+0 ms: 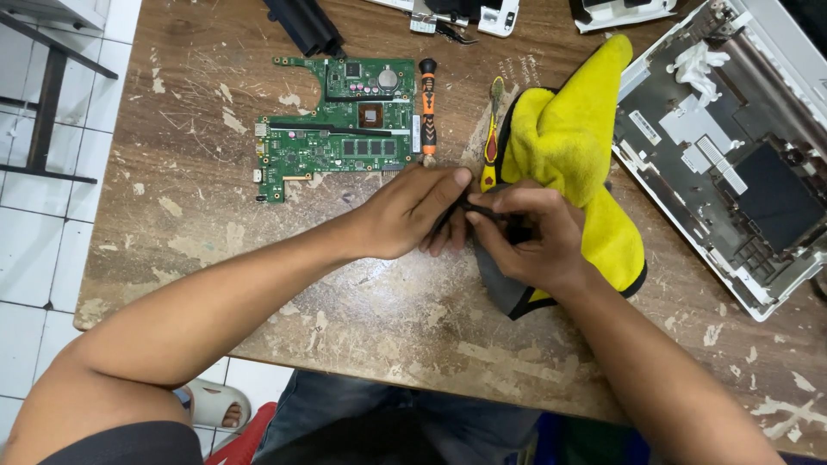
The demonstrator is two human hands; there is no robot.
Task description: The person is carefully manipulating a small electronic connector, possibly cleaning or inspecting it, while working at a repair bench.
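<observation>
Forearms: both of mine come up from the bottom edge and meet over the middle of the worn wooden table (258,301).
Left hand (413,213): I see it curled, fingers bent in against a small black part (476,207) held between the two hands; how tightly it pinches I cannot tell.
Right hand (525,237): closed, thumb and fingertips pressed on the same black part, the knuckles resting over a yellow cloth (573,138).
Black part: it sits between my fingertips, just above the table and at the cloth's left edge; its shape is mostly hidden.
Cloth: yellow with a dark border, bunched up, spreading from under my right hand toward the top of the view.
Circuit board (336,129): green, flat on the table, just beyond my left hand.
Screwdriver (427,103): orange and black, lying beside the board's right edge.
Brush (493,129): yellow-handled, between screwdriver and cloth.
Laptop shell (732,146): white, opened, at the right, near the cloth.
</observation>
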